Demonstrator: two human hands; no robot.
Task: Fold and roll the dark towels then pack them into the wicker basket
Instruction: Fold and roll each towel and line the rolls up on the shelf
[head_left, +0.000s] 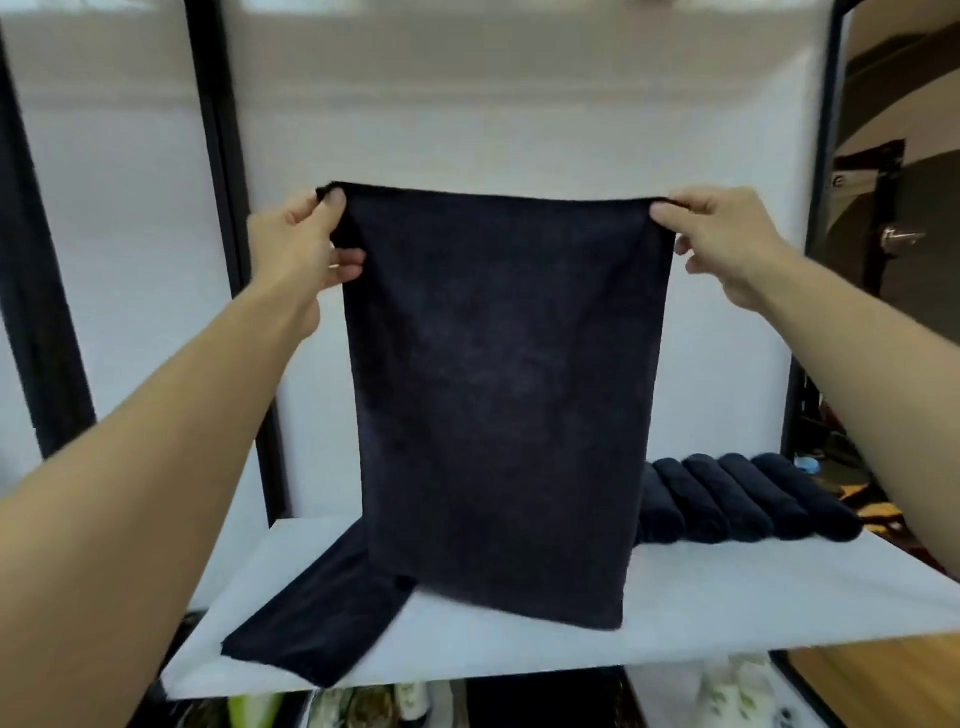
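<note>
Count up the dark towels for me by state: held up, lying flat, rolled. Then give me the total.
1 held towel, pinched at its top corners by the left hand and right hand
1 flat towel on the table
5 rolled towels showing; more may sit behind the held towel
Total: 7 showing

White table top (727, 597), seen from where I stand, carrying dark towels. 1 flat towel (311, 623) lies as a long strip at the front left, running diagonally, its near corner close to the front edge. At the back right, rolled towels (748, 504) lie side by side, touching, in 1 row: 4 in plain view, a 5th partly hidden behind the hanging towel (498, 389) I hold up, which also hides the strip's far end.
</note>
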